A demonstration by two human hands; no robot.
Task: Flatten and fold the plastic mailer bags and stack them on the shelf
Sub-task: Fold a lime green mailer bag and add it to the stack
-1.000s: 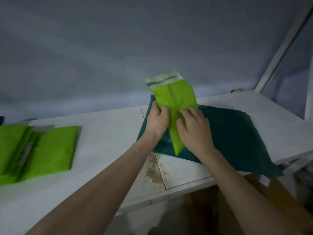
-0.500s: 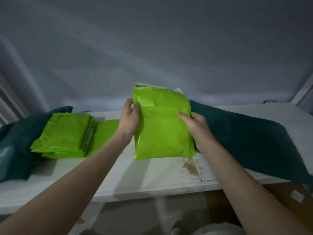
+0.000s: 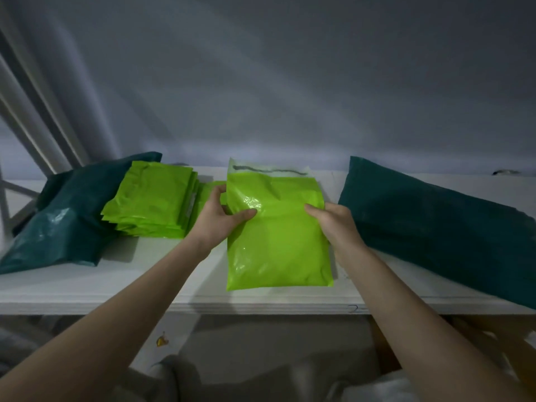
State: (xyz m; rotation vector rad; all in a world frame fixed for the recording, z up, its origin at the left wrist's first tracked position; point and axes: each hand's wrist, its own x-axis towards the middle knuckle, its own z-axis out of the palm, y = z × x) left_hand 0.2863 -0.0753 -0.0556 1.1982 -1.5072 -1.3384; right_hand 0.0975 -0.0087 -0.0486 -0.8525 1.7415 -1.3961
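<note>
A lime-green mailer bag (image 3: 278,245) stands tilted above the white shelf (image 3: 116,285), its pale adhesive flap at the top. My left hand (image 3: 220,219) grips its left edge, thumb across the front. My right hand (image 3: 333,224) holds the right edge, with the fingers behind the bag. To the left a stack of folded green mailers (image 3: 153,207) lies on the shelf, and another flat green mailer (image 3: 207,192) shows just behind my left hand.
A dark teal bag (image 3: 66,221) lies at the far left, partly under the green stack. A larger dark teal bag (image 3: 435,227) covers the shelf's right side. A grey wall stands behind, with white frame bars at the upper left.
Both hands lifted the green mailer off the teal bag, unfolded it to full width and brought it to the shelf's middle. The view swung left, revealing the green stack.
</note>
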